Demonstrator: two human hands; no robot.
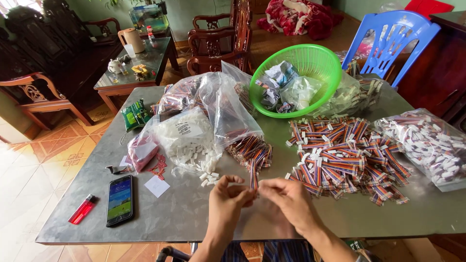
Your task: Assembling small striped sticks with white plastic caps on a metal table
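My left hand (227, 198) and my right hand (286, 199) meet at the front edge of the grey table (184, 213). Together they pinch a short multicoloured ribbon cable (254, 180) that stands upright between the fingertips. Just beyond my left hand lie loose small white plastic connectors (208, 170), spilling from an open clear bag (187, 138). A bundle of striped cables (250, 151) pokes out of another clear bag behind the held cable. To the right of my right hand spreads a big pile of finished cables with white ends (347, 157).
A green plastic basket (318, 60) with crumpled bags stands at the back. A clear bag of cables (429, 145) sits at the far right. A black phone (119, 200), a red lighter (82, 209) and a green packet (135, 114) lie at the left. A blue chair (395, 41) stands behind.
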